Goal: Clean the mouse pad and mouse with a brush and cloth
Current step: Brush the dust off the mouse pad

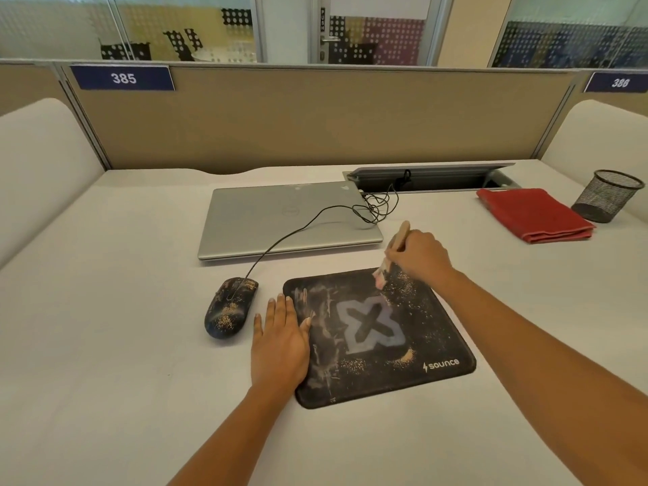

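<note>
A black mouse pad point(378, 338) with a grey X logo lies on the white desk, speckled with tan crumbs and pale smears. My right hand point(419, 254) grips a small wooden-handled brush point(389, 257), whose bristles touch the pad's far edge. My left hand point(280, 342) lies flat with fingers spread on the pad's left edge and the desk. A black wired mouse point(229, 306), also dusted with crumbs, sits just left of the pad. A folded red cloth point(533, 213) rests at the far right.
A shut silver laptop point(280, 219) lies behind the pad, with the mouse cable point(315, 219) looping across it toward a cable tray point(431, 177). A black mesh pen cup point(606, 194) stands at the far right. Beige partition panels border the desk.
</note>
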The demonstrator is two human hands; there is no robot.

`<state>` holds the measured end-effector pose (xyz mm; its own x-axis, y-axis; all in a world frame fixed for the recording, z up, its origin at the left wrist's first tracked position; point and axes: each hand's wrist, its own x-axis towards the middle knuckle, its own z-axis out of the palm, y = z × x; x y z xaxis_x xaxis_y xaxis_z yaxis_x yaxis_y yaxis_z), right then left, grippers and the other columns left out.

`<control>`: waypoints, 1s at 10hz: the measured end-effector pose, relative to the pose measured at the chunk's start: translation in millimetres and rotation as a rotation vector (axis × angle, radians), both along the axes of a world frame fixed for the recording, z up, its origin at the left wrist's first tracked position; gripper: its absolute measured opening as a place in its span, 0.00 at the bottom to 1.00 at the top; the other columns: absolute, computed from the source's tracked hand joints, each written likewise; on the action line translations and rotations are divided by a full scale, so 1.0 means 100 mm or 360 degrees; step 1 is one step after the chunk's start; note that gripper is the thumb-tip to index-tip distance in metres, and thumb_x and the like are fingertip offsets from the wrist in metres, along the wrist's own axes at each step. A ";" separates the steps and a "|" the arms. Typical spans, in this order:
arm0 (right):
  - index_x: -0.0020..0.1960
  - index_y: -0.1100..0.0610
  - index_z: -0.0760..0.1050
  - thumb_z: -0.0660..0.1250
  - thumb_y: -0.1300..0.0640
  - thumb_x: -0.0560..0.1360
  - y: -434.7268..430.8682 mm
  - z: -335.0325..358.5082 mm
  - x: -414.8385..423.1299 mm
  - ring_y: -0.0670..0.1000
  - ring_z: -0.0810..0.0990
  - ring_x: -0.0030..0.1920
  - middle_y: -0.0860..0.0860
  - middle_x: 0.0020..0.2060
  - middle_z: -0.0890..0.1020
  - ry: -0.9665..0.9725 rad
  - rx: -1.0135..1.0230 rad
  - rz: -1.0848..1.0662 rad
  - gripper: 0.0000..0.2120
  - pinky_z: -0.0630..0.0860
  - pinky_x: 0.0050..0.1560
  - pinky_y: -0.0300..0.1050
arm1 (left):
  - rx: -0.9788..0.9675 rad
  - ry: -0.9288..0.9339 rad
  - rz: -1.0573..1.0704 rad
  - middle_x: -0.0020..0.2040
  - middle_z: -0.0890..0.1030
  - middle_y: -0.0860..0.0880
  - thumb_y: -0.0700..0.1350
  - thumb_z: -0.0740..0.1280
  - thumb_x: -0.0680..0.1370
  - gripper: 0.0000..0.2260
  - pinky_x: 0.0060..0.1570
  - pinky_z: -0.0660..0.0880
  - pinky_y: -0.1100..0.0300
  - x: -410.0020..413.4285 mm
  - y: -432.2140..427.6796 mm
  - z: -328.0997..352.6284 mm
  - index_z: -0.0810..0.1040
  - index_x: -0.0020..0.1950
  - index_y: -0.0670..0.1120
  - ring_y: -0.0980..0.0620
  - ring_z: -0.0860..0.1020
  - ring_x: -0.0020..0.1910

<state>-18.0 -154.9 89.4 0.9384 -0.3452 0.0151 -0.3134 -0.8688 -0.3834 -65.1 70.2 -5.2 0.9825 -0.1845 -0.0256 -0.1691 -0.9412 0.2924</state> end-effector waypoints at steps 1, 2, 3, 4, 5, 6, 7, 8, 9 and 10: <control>0.53 0.59 0.78 0.63 0.54 0.77 0.27 0.01 -0.02 0.52 0.79 0.42 0.54 0.43 0.81 -0.0166 0.0297 0.0223 0.11 0.76 0.41 0.41 | 0.0008 -0.0002 0.0004 0.78 0.45 0.48 0.54 0.41 0.82 0.25 0.74 0.40 0.53 0.00 0.00 0.01 0.43 0.76 0.45 0.51 0.42 0.76; 0.49 0.55 0.80 0.66 0.56 0.75 0.63 -0.14 0.00 0.51 0.82 0.45 0.53 0.45 0.82 -0.0164 0.0827 0.0347 0.06 0.80 0.47 0.46 | 0.0003 0.0002 0.0010 0.78 0.45 0.48 0.54 0.41 0.82 0.25 0.73 0.40 0.53 0.00 0.00 0.01 0.43 0.76 0.45 0.51 0.42 0.76; 0.51 0.57 0.80 0.68 0.58 0.74 0.65 -0.28 0.04 0.53 0.83 0.46 0.57 0.50 0.82 -0.0180 0.1023 0.0157 0.07 0.81 0.50 0.48 | -0.0002 0.0004 0.0014 0.78 0.45 0.49 0.54 0.42 0.82 0.25 0.73 0.40 0.53 0.00 0.00 0.01 0.43 0.76 0.46 0.51 0.43 0.76; 0.55 0.60 0.77 0.67 0.58 0.74 0.32 -0.30 0.04 0.54 0.83 0.48 0.56 0.51 0.81 -0.0121 0.0905 0.0015 0.11 0.80 0.52 0.47 | 0.0005 -0.0011 0.0012 0.78 0.45 0.48 0.53 0.42 0.82 0.24 0.73 0.41 0.53 0.00 0.00 0.00 0.43 0.76 0.45 0.51 0.43 0.76; 0.56 0.63 0.77 0.68 0.58 0.74 -0.13 -0.18 0.00 0.56 0.82 0.48 0.59 0.50 0.81 -0.0096 0.0658 -0.0104 0.13 0.80 0.52 0.48 | 0.0011 -0.0025 0.0010 0.78 0.46 0.48 0.52 0.42 0.82 0.24 0.74 0.41 0.52 0.00 0.00 -0.01 0.44 0.76 0.45 0.51 0.44 0.76; 0.56 0.66 0.77 0.67 0.56 0.75 -0.40 -0.03 -0.06 0.58 0.80 0.51 0.61 0.51 0.81 -0.0130 0.0269 -0.0269 0.15 0.77 0.52 0.48 | 0.0014 -0.0023 0.0011 0.78 0.46 0.48 0.52 0.42 0.82 0.24 0.74 0.41 0.52 -0.01 0.00 0.00 0.44 0.76 0.45 0.51 0.44 0.76; 0.55 0.64 0.78 0.66 0.58 0.75 -0.33 0.00 -0.08 0.53 0.80 0.44 0.60 0.49 0.81 -0.0267 0.0465 -0.0189 0.12 0.78 0.44 0.41 | 0.0009 -0.0021 0.0007 0.78 0.46 0.48 0.52 0.42 0.82 0.24 0.74 0.41 0.52 -0.01 0.00 0.00 0.43 0.76 0.45 0.50 0.43 0.76; 0.56 0.61 0.78 0.68 0.60 0.74 -0.13 -0.10 -0.06 0.45 0.80 0.35 0.57 0.49 0.81 -0.0174 0.0865 -0.0078 0.12 0.77 0.31 0.29 | 0.0014 -0.0013 0.0003 0.78 0.46 0.48 0.52 0.42 0.82 0.24 0.74 0.40 0.51 0.00 0.00 0.00 0.43 0.76 0.45 0.50 0.43 0.76; 0.57 0.62 0.78 0.69 0.58 0.73 -0.21 -0.18 -0.02 0.49 0.82 0.38 0.58 0.49 0.82 -0.0132 0.0807 -0.0162 0.14 0.80 0.36 0.34 | 0.0017 -0.0018 0.0004 0.78 0.46 0.48 0.52 0.42 0.82 0.24 0.74 0.41 0.51 0.00 0.01 0.00 0.43 0.76 0.45 0.50 0.43 0.76; 0.56 0.64 0.78 0.70 0.56 0.72 -0.49 -0.13 -0.01 0.57 0.82 0.48 0.61 0.51 0.82 -0.0136 0.0493 -0.0298 0.16 0.80 0.52 0.50 | 0.0012 -0.0028 0.0003 0.78 0.46 0.48 0.52 0.42 0.82 0.24 0.74 0.41 0.51 -0.01 0.00 0.01 0.44 0.76 0.45 0.51 0.44 0.76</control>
